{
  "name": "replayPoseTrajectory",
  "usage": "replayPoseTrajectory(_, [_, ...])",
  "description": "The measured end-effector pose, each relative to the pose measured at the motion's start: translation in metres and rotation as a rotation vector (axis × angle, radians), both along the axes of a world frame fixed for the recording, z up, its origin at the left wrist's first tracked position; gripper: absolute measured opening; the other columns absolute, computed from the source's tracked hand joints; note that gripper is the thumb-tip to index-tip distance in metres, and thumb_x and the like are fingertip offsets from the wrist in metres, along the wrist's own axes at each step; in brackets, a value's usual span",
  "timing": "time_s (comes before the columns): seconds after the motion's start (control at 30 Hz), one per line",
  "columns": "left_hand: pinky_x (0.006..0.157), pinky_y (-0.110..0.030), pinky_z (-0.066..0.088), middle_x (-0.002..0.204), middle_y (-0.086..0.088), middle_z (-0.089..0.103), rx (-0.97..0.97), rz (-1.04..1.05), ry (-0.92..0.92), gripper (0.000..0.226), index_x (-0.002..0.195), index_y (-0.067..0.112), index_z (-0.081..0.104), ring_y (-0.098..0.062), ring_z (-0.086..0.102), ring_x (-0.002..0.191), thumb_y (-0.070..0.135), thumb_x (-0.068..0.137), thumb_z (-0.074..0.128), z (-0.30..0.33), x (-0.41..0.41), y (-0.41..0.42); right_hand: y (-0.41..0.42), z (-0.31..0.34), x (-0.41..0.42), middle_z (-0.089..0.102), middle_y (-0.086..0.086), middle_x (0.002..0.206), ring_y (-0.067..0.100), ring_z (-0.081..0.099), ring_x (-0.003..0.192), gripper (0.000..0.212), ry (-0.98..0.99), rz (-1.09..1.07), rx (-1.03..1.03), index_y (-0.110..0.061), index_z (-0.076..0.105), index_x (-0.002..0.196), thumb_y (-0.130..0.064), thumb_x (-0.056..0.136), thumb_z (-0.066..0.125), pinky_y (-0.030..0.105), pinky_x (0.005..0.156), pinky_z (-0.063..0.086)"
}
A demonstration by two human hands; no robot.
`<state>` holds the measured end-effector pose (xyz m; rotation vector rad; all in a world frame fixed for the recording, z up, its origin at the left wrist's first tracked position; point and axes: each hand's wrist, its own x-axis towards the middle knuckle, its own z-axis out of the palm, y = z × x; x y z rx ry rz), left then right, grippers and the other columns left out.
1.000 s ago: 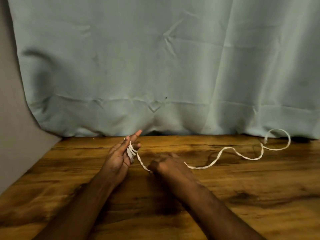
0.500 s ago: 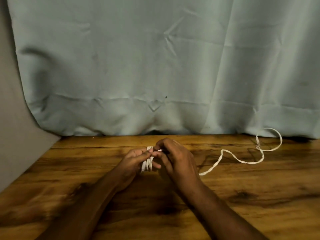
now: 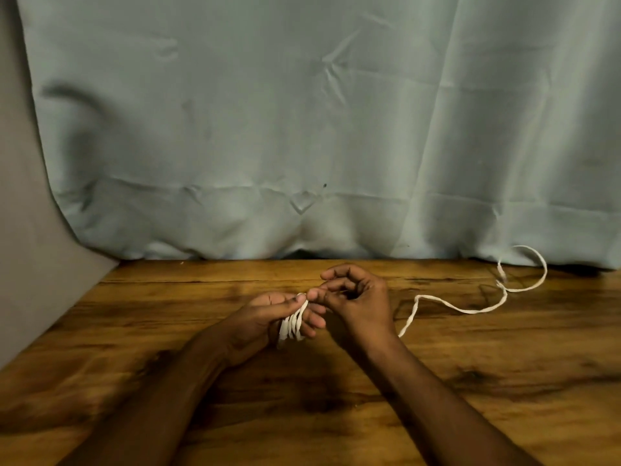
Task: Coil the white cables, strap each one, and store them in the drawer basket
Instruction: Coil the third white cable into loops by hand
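White cable (image 3: 470, 306) loops wrap the left hand's (image 3: 265, 319) fingers, used as a spool. Right hand (image 3: 356, 297) pinches the strand, feeding slack trailing across the desk (image 3: 470, 381).

White cable (image 3: 450, 306): flat, thin, one only in view. Several turns wound side by side round fingers at frame centre, bundle at lower middle. Free tail emerges from behind wrist right of centre, snakes rightward along wooden surface, ends in open loop at right edge, tip curled back.
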<state>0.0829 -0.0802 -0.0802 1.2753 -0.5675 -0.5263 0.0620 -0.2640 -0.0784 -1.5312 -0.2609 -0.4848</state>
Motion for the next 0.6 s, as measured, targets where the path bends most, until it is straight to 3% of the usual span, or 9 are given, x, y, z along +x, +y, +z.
replayPoseTrajectory(0.1, [0.071,-0.027,0.054,0.082,-0.013,0.07,-0.01,-0.016,0.011,0.027,0.094,0.002,0.072,-0.019,0.067,0.072,0.023,0.095,0.055,0.0,0.001,0.003,0.002,-0.004,0.003,0.077,0.019,0.082,0.037,0.075,0.079,0.036,0.02,0.058,0.048,-0.007,0.074,0.094,-0.014,0.065,0.095,0.059,0.084,0.061])
replayPoseTrajectory(0.23, [0.074,-0.028,0.052,0.066,-0.007,0.057,-0.114,-0.049,0.089,0.022,0.081,0.007,0.07,-0.02,0.062,0.072,0.019,0.092,0.056,0.0,0.002,0.007,0.004,-0.008,0.007,0.075,0.009,0.083,0.027,0.067,0.077,0.018,0.023,0.056,-0.001,-0.017,0.078,0.086,-0.014,0.074,0.091,0.046,0.077,0.059])
replayPoseTrajectory(0.33, [0.08,-0.028,0.055,0.057,-0.001,0.053,-0.222,-0.084,0.162,0.028,0.08,0.006,0.069,-0.015,0.058,0.06,0.017,0.097,0.049,0.003,-0.003,0.005,0.001,-0.009,0.006,0.081,0.001,0.097,0.022,0.076,0.093,0.009,-0.011,0.087,-0.121,-0.017,0.082,0.098,-0.013,0.09,0.078,0.044,0.087,0.06])
replayPoseTrajectory(0.43, [0.07,-0.027,0.057,0.051,0.002,0.045,-0.276,-0.021,0.278,0.031,0.08,0.004,0.069,-0.012,0.05,0.047,0.016,0.096,0.046,0.004,-0.007,0.0,0.004,-0.012,0.004,0.081,0.008,0.101,0.03,0.076,0.099,0.021,0.023,0.204,-0.137,-0.01,0.08,0.106,-0.02,0.103,0.063,0.048,0.09,0.058])
replayPoseTrajectory(0.5, [0.073,-0.027,0.053,0.052,0.004,0.041,-0.276,-0.026,0.297,0.023,0.082,0.006,0.067,-0.01,0.044,0.043,0.022,0.094,0.056,0.005,-0.008,0.001,0.008,-0.014,0.004,0.078,0.019,0.099,0.041,0.074,0.097,0.032,0.095,0.307,-0.081,-0.004,0.077,0.107,-0.028,0.106,0.056,0.054,0.091,0.057])
replayPoseTrajectory(0.57, [0.075,-0.027,0.051,0.052,0.003,0.039,-0.284,-0.023,0.322,0.021,0.083,0.007,0.062,-0.01,0.041,0.042,0.023,0.093,0.056,0.005,-0.008,-0.001,0.011,-0.012,0.003,0.071,0.028,0.089,0.04,0.069,0.085,0.042,0.192,0.396,0.062,0.006,0.072,0.107,-0.034,0.106,0.058,0.053,0.087,0.056])
replayPoseTrajectory(0.6, [0.073,-0.027,0.053,0.05,0.002,0.039,-0.284,-0.007,0.346,0.022,0.082,0.006,0.058,-0.011,0.04,0.041,0.023,0.095,0.051,0.003,-0.007,-0.002,0.013,-0.01,0.003,0.065,0.024,0.08,0.036,0.065,0.074,0.041,0.238,0.421,0.158,0.005,0.071,0.103,-0.035,0.103,0.061,0.047,0.079,0.057])
